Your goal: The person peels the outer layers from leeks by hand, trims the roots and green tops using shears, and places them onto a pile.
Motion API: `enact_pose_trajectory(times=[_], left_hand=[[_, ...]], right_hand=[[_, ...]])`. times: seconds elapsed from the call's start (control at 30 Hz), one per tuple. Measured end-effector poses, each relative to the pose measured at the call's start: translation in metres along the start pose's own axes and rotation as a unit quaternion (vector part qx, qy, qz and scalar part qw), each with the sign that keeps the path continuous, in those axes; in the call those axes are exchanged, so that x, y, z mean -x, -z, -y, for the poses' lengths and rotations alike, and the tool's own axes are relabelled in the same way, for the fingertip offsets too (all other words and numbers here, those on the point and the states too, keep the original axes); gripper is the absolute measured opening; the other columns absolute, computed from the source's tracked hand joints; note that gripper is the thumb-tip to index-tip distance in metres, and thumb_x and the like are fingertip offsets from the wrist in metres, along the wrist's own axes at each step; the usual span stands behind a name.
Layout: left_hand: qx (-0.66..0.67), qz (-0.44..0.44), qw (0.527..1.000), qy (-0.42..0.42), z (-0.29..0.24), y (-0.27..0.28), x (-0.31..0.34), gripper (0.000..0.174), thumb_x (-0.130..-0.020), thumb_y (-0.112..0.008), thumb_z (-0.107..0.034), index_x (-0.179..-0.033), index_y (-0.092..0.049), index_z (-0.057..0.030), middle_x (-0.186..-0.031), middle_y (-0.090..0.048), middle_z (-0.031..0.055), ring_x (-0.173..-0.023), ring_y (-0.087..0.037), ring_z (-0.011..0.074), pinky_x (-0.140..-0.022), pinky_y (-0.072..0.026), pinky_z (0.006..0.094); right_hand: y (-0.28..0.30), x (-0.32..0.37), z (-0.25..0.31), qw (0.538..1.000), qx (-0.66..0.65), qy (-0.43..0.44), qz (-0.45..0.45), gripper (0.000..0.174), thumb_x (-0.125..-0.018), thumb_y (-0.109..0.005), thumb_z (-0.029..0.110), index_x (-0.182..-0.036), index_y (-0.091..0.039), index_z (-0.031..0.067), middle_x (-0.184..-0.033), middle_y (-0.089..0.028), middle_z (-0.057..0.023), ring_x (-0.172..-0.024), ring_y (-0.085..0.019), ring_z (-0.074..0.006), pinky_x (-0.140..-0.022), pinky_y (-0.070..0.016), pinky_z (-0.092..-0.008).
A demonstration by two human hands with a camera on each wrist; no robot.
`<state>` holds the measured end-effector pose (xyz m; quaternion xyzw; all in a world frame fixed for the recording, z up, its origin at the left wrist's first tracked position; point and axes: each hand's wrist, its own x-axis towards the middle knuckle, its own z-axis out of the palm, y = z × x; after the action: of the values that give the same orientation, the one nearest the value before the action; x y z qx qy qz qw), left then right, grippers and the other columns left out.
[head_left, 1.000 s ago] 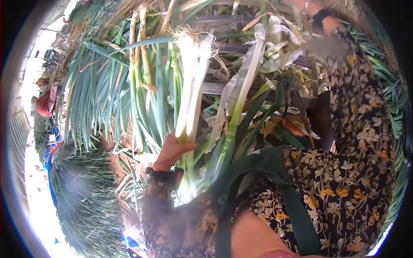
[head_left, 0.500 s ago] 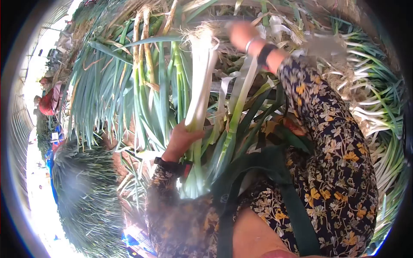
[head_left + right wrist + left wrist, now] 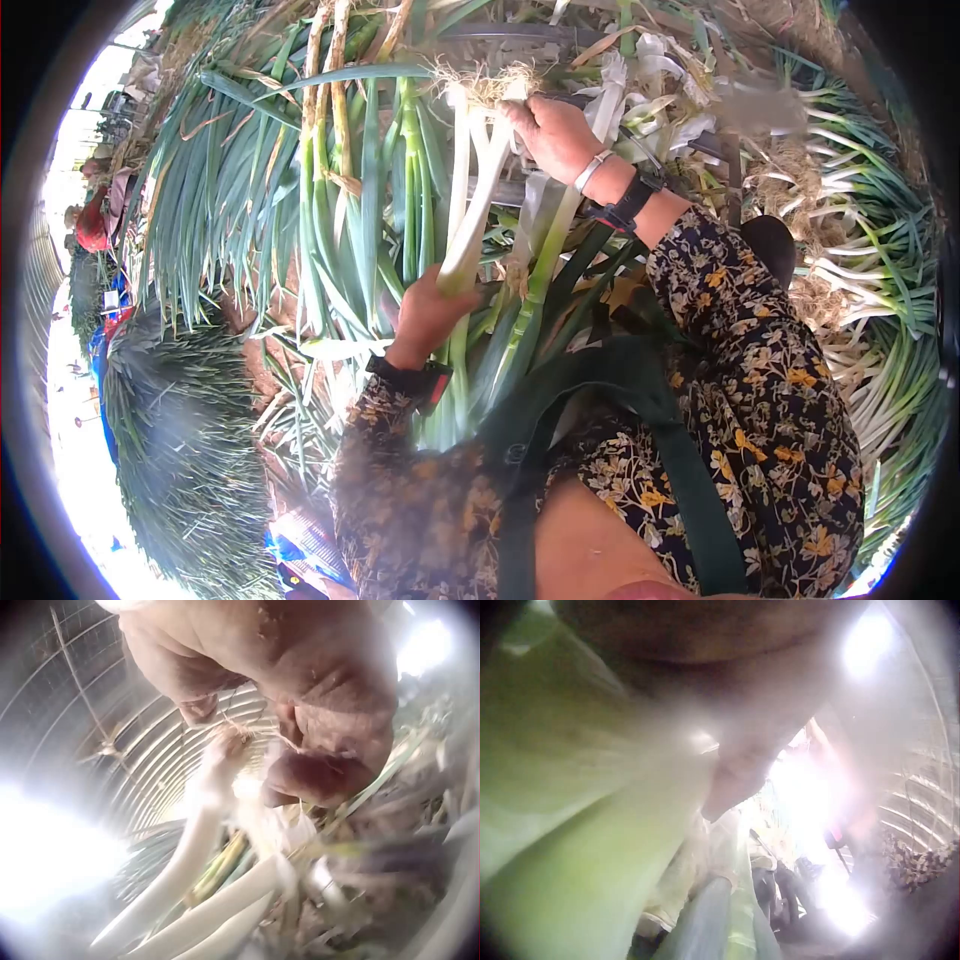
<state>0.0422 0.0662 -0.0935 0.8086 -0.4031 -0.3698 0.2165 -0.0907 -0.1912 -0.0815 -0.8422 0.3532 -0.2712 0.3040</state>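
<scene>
Green onions stand roots up in the left hand, which grips them where the white shanks turn green. Their white ends spread apart near the tangled roots. At that root end the right hand pinches the outer stalk with curled fingers. In the right wrist view, white shanks run down from below the bent fingers. Large, blurred green leaves fill much of the left wrist view, with part of the left hand above them.
Another onion with loose, papery skin slants beside the bunch. Long green onions lie at the left, above a dense heap of leaves. A row of white-stemmed onions lines the right side. Peelings lie beyond the right hand.
From the upper right, the right hand has come in to the root end and taken hold of a stalk there. The left hand keeps its grip; the white ends have spread and tilted right.
</scene>
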Motion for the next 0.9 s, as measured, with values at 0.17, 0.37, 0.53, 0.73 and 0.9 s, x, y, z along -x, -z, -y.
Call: enact_pose_trajectory(times=[0.17, 0.37, 0.53, 0.73, 0.9], left_hand=[[0.084, 0.026, 0.996, -0.025, 0.004, 0.002, -0.002, 0.056, -0.069, -0.081, -0.029, -0.112, -0.061, 0.0018, -0.089, -0.069, 0.0128, -0.081, -0.066, 0.0188, -0.075, -0.0514, 0.0328], [0.15, 0.058, 0.987, 0.029, 0.011, 0.015, -0.004, 0.048, -0.069, -0.083, -0.023, -0.104, -0.065, 0.0042, -0.087, -0.069, 0.0086, -0.076, -0.064, 0.0124, -0.071, -0.0508, 0.0288], [0.229, 0.08, 0.969, 0.049, 0.007, 0.032, 0.001, 0.031, -0.073, -0.078, -0.006, -0.101, -0.067, 0.0024, -0.085, -0.067, 0.0046, -0.074, -0.062, 0.0134, -0.068, -0.0504, 0.0281], [0.232, 0.129, 0.964, 0.022, -0.026, 0.054, 0.015, 0.04, -0.072, -0.078, -0.003, -0.109, -0.063, 0.0014, -0.094, -0.066, 0.0052, -0.083, -0.062, 0.0137, -0.077, -0.051, 0.0282], [0.237, 0.282, 0.93, 0.01, -0.043, 0.046, 0.013, 0.062, -0.071, -0.078, -0.001, -0.128, -0.054, -0.003, -0.112, -0.062, 0.0034, -0.104, -0.056, 0.0139, -0.093, -0.045, 0.0299]], right_hand=[[0.045, -0.06, -0.06, 0.933, -0.274, -0.225, -0.058, 0.033, -0.094, -0.053, 0.032, -0.083, -0.061, 0.0031, -0.066, -0.059, -0.0084, -0.054, -0.055, -0.0181, -0.047, -0.0408, -0.0339], [0.103, -0.064, -0.135, 0.962, 0.271, 0.036, -0.007, 0.026, -0.082, -0.066, 0.021, -0.105, -0.065, 0.0084, -0.082, -0.064, -0.0111, -0.073, -0.064, -0.028, -0.068, -0.052, -0.0409], [0.031, 0.046, -0.101, 0.905, 0.281, 0.243, 0.206, 0.03, -0.069, -0.07, 0.019, -0.099, -0.068, 0.014, -0.095, -0.064, -0.0016, -0.102, -0.058, -0.0242, -0.085, -0.0449, -0.0471], [0.023, 0.038, -0.05, 0.88, 0.261, 0.264, 0.296, 0.037, -0.062, -0.073, 0.016, -0.099, -0.067, 0.0119, -0.101, -0.061, -0.0049, -0.102, -0.057, -0.0261, -0.089, -0.0424, -0.041], [0.023, 0.057, 0.027, 0.886, -0.002, 0.415, 0.208, 0.029, -0.066, -0.07, 0.01, -0.095, -0.066, 0.0092, -0.097, -0.063, -0.0108, -0.092, -0.061, -0.0333, -0.085, -0.0477, -0.0423]])
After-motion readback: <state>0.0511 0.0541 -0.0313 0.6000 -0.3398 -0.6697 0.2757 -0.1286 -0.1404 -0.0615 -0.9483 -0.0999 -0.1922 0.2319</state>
